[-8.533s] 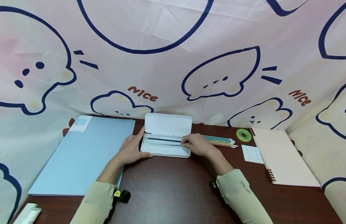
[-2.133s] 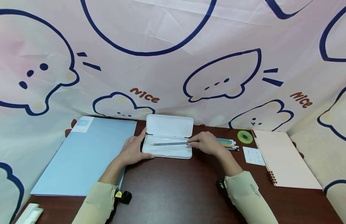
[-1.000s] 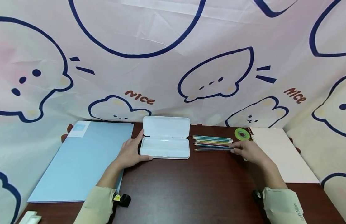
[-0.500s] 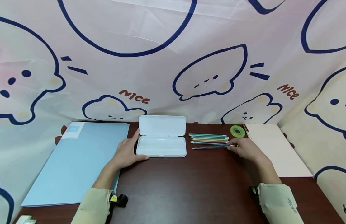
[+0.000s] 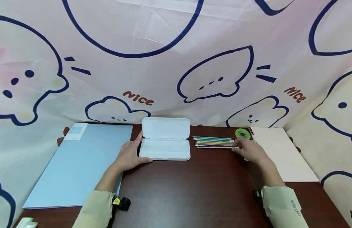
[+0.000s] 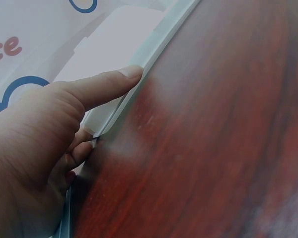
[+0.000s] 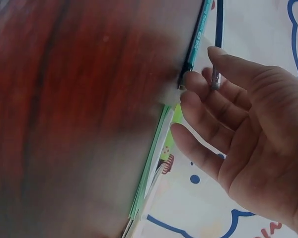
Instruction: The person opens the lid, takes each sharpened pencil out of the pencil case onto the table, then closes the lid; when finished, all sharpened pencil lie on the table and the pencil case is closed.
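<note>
A white pencil case lies with its lid raised; its tray holds no pencils. My left hand grips the case's left end, thumb along the front rim and the other fingers around the side. To the right of the case, several coloured pencils form a row, tips pointing left. By the row's right end, my right hand pinches a dark pencil near its end between thumb and fingers. In the right wrist view, a teal pencil lies beside it.
A large blue folder is at the left. Behind my right hand sit a green ring-shaped roll and a spiral-bound pad. A small pale object shows at the lower left. A patterned cloth backs the table.
The pencils in the case earlier are out of it. My right hand has carried the dark pencil right, then up against the row's near side. My left hand stays on the case.
</note>
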`<act>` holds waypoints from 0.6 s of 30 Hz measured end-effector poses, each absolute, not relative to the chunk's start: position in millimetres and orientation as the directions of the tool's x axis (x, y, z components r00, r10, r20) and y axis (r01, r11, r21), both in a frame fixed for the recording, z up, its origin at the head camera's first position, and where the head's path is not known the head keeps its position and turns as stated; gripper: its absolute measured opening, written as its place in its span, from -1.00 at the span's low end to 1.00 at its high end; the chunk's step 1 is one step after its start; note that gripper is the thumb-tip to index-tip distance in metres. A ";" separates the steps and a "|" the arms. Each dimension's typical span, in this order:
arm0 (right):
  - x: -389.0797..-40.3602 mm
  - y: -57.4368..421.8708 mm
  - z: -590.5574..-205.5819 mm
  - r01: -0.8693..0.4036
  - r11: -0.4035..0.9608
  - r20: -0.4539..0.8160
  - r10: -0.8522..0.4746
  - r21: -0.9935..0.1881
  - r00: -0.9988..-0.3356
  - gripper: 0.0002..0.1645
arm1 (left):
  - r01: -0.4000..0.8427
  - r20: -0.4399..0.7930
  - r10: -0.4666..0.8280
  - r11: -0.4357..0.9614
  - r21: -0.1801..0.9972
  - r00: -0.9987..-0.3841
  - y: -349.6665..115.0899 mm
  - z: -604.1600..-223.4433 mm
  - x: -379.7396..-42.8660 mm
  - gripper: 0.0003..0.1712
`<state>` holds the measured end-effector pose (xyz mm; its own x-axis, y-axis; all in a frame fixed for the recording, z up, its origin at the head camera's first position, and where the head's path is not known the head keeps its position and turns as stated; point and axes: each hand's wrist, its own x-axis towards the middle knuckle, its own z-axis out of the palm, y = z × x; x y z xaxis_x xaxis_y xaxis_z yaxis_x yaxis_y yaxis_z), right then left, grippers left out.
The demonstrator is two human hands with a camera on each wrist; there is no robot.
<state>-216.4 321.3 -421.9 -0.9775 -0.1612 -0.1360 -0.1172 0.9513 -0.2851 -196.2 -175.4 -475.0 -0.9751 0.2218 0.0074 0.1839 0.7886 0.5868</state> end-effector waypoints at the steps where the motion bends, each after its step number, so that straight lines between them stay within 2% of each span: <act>1: -217.1 320.8 -422.3 -0.116 0.953 -0.137 -0.160 -0.280 -0.978 -0.72 | 0.184 0.007 0.222 0.789 0.586 -0.975 -175.6 -475.2 -196.4 0.46; 9: -218.6 319.3 -422.3 -0.102 0.964 -0.172 -0.147 -0.246 -0.974 -0.66 | 0.190 0.013 0.226 0.787 0.587 -0.974 -174.5 -473.3 -196.3 0.47; 18: -220.9 317.6 -422.4 -0.079 0.970 -0.155 -0.116 -0.229 -0.981 -0.68 | 0.186 0.012 0.222 0.782 0.595 -0.975 -175.3 -474.3 -196.3 0.47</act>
<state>-220.9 317.6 -422.4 -0.9811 -0.1161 -0.1549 -0.0787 0.9703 -0.2287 -196.3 -175.3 -474.3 -0.9749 0.2222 0.0119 0.1856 0.7823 0.5946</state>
